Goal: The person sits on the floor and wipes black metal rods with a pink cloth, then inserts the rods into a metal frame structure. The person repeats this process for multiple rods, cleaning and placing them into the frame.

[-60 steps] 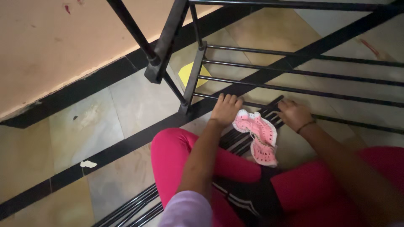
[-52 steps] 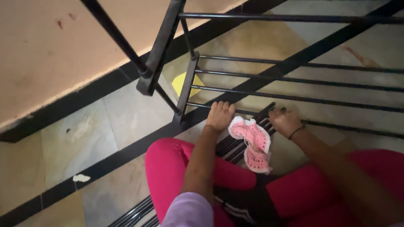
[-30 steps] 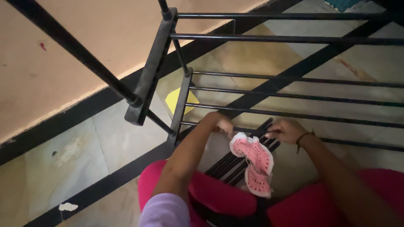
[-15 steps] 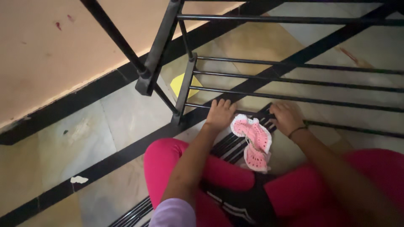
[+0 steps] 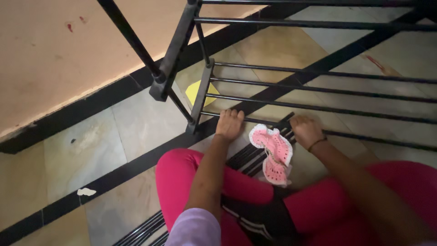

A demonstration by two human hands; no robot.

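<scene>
I sit on the tiled floor in pink leggings in front of a black metal rack (image 5: pixel 318 89). My left hand (image 5: pixel 230 124) rests on the rack's lowest bar (image 5: pixel 364 136) near the corner post, fingers curled over it. My right hand (image 5: pixel 306 130), with a thin band at the wrist, is closed on the same bar further right. Between the two hands lies a pink and white crochet piece (image 5: pixel 273 152), on dark slats just in front of my knees; neither hand touches it.
A yellow disc (image 5: pixel 195 92) lies on the floor behind the rack's corner post (image 5: pixel 200 98). A peach wall with black skirting (image 5: pixel 68 120) runs along the upper left. A small white scrap (image 5: pixel 86 192) lies on the floor tiles at left.
Both hands stay at the rack's lowest bar and the crochet piece stays between them. Only my view has swung up and back down.
</scene>
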